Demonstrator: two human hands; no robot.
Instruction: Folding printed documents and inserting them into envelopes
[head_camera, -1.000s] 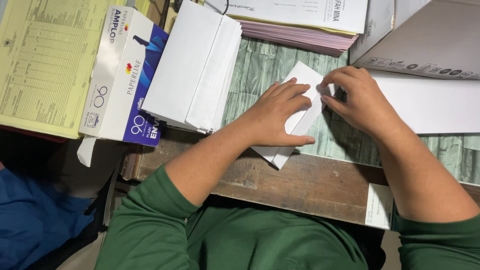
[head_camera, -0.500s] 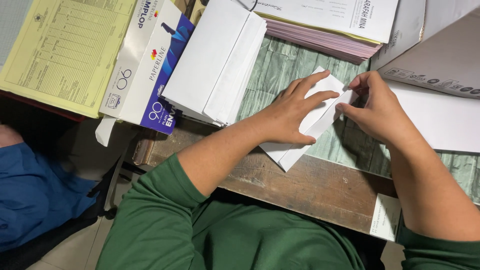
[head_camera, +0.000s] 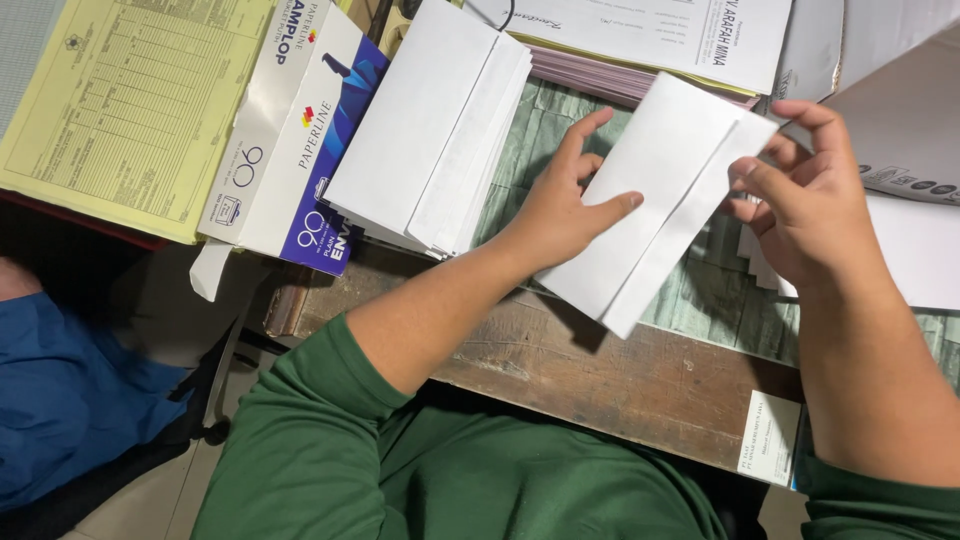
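Note:
A white envelope is lifted a little above the desk, its flap side facing up. My left hand grips its left edge, fingers spread across the paper. My right hand pinches the flap at the envelope's upper right corner. Just left of my left hand lies a stack of white envelopes. Both forearms wear green sleeves pushed up.
A white and blue envelope box lies left of the stack, beside a yellow printed form. Printed papers over a pink pile lie at the back, white sheets at right. The wooden desk edge runs in front; a small label sits on it.
The envelope has come up off the desk and turned more upright in my hands. My right hand moved from pressing it down to pinching the flap corner.

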